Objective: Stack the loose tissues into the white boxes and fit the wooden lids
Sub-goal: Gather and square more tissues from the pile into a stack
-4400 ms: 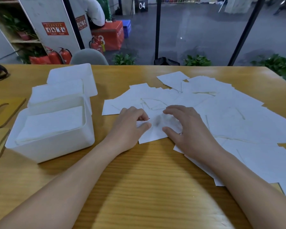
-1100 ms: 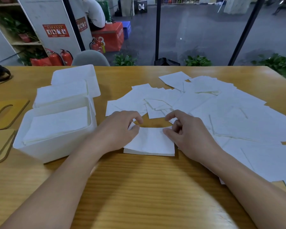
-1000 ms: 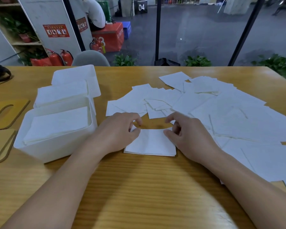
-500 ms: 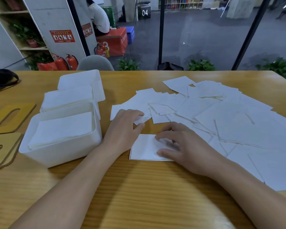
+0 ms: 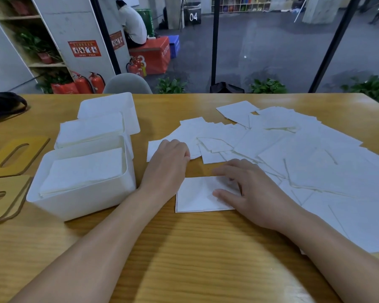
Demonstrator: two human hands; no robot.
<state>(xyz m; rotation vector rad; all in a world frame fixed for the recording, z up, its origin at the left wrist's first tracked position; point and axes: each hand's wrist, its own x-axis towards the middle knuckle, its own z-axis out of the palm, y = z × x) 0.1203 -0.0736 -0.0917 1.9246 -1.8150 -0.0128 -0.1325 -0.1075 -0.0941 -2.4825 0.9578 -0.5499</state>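
Right hand is pressing the folded tissue flat on the desk, fingers spread; left hand is resting loosely curled, empty. Flimsy stuff, probably best pinching an edge.

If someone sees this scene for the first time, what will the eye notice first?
First, the wide spread of loose tissues covering the right half of the wooden table. Next, the two hands in the middle: the right hand rests flat on a folded tissue, the left hand reaches toward the pile. At the left, a white box holds stacked tissues, beside two wooden lids.
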